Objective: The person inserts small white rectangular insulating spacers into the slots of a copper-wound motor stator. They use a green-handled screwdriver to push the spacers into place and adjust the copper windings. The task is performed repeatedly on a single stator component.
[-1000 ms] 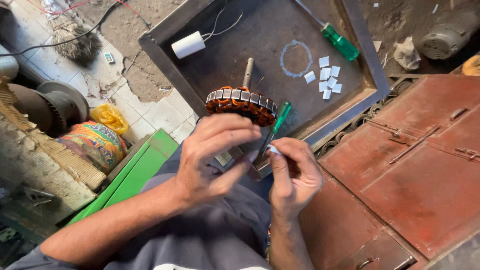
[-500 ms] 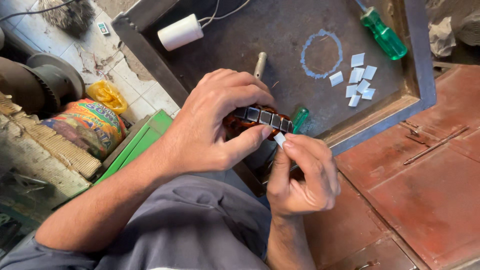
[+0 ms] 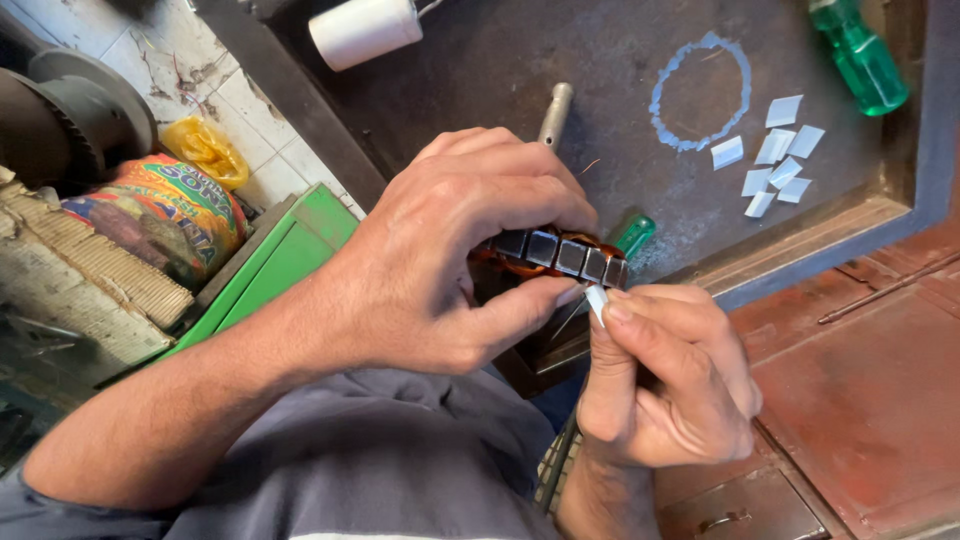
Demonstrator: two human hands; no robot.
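My left hand (image 3: 455, 260) wraps over a round motor core (image 3: 560, 255) with dark steel segments and copper windings; its metal shaft (image 3: 555, 112) sticks out above my fingers. My right hand (image 3: 665, 385) pinches a small white paper strip (image 3: 596, 303) and presses its tip against the core's lower rim. A green screwdriver handle (image 3: 634, 236) shows just behind the core, and thin metal rods run down between my hands.
A dark metal tray (image 3: 850, 235) holds several white paper slips (image 3: 775, 155), a chalk circle (image 3: 700, 92), a white tape roll (image 3: 365, 30) and a second green screwdriver (image 3: 858, 58). A green box (image 3: 285, 255) and a colourful bag (image 3: 165, 210) sit at left. Rusty red panels (image 3: 870, 390) lie at right.
The view has closed in on my hands. My left hand has closed further over the core, and my right hand has brought the white strip up against its rim.
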